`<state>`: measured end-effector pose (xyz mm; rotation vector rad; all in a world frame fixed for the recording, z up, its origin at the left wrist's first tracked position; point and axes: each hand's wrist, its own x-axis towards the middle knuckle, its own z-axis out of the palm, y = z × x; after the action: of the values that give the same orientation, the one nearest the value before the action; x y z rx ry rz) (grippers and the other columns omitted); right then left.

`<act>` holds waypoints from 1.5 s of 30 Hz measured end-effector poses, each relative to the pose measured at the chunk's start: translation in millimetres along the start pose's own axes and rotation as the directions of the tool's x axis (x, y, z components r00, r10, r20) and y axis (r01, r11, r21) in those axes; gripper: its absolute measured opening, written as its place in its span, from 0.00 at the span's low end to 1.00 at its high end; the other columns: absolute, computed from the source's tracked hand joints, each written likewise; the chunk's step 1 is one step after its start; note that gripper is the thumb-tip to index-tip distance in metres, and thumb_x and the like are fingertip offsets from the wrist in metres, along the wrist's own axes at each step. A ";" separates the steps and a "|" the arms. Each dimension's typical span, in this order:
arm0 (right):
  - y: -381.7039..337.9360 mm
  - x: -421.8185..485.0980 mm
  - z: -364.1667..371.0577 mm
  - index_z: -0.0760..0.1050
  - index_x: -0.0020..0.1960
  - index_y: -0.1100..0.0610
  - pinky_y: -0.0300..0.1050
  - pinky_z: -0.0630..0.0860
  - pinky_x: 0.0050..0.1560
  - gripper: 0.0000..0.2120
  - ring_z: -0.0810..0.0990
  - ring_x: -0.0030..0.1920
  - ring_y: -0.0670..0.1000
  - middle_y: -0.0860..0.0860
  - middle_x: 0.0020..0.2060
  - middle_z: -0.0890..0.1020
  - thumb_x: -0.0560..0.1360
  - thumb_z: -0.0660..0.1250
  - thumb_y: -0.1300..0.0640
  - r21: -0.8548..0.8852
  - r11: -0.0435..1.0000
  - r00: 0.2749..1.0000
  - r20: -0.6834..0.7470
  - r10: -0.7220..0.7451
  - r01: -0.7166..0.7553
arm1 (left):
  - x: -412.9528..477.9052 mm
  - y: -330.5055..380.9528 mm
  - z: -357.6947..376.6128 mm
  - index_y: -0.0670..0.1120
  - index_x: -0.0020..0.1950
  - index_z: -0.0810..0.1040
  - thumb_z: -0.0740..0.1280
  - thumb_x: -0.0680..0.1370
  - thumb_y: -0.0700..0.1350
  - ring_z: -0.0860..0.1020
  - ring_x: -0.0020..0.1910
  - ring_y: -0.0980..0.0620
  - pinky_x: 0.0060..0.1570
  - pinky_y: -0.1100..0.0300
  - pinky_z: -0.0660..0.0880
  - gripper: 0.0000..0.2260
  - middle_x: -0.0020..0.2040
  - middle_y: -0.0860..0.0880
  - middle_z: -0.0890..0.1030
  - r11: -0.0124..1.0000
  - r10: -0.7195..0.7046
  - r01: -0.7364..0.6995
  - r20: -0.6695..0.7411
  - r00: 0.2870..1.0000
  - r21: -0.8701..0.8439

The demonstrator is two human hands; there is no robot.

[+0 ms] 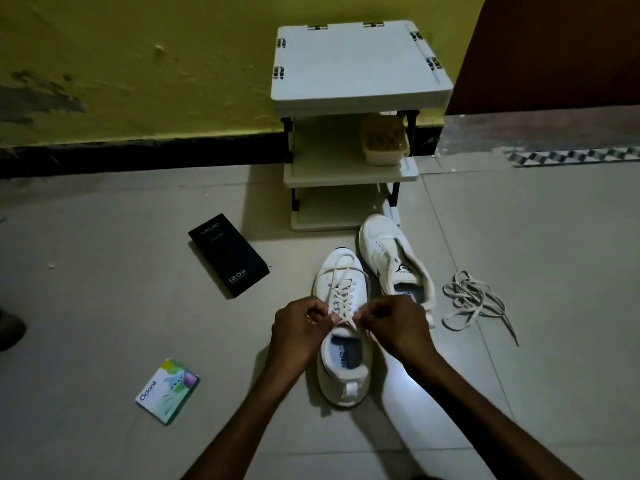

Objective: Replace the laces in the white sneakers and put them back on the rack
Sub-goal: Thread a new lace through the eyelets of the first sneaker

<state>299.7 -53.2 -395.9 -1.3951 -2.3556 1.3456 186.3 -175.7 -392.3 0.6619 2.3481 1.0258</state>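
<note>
Grey floor tiles before a white shoe rack (360, 64) carry both sneakers: the laced sneaker (341, 386) lies nearest, and the unlaced sneaker (381, 251) lies just beyond it, beside a loose lace (465, 292). Both forearms reach forward. The left hand (299, 329) and right hand (396, 327) meet over the laced sneaker's tongue, each grip curled and, as far as the dim light shows, pinching an end of the threaded lace (341, 296).

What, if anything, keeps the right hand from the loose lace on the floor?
Probably nothing, likely yes: the loose lace lies uncovered beside the right hand, which must first release the sneaker lace it pinches.
</note>
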 end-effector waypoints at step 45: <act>-162.5 -34.6 -97.7 0.82 0.45 0.56 0.31 0.72 0.35 0.09 0.77 0.34 0.38 0.47 0.36 0.83 0.78 0.64 0.57 0.595 0.621 0.860 -0.326 -0.392 0.509 | -9.4 160.3 -103.1 0.47 0.46 0.84 0.65 0.79 0.46 0.75 0.31 0.64 0.32 0.71 0.70 0.08 0.34 0.53 0.82 0.747 0.260 -0.323 -0.191 0.946 -0.581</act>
<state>257.8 -48.2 -207.9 -0.6029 -1.6525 1.5850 168.5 -139.5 -205.7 0.7358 1.8306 1.8840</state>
